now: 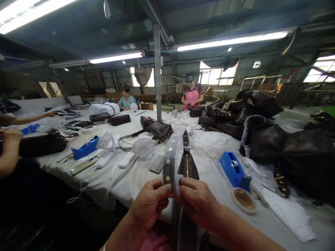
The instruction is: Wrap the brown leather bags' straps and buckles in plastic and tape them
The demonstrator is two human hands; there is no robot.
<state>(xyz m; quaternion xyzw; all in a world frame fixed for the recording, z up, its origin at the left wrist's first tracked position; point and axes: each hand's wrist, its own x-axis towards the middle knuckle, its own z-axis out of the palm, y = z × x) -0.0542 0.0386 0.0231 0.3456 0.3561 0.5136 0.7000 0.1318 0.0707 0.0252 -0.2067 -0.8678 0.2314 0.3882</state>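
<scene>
A dark studded bag strap (168,164), partly covered by clear plastic wrap (177,172), rises upright between my hands. My left hand (150,198) pinches the strap low down from its left side. From the right, my right hand (197,197) grips the plastic-wrapped edge, its fingers closed. Directly behind my right hand is a dark bag (188,166) with a gold zipper, and its lower part runs down toward my lap. The ends of the fingers are partly hidden behind the strap.
A blue tape dispenser (234,170) and a tape roll (244,201) lie at right, near piled dark bags (290,150). White fans (143,145), a phone (156,164) and another blue dispenser (86,148) are on the left. A co-worker's arm (10,150) reaches in at far left.
</scene>
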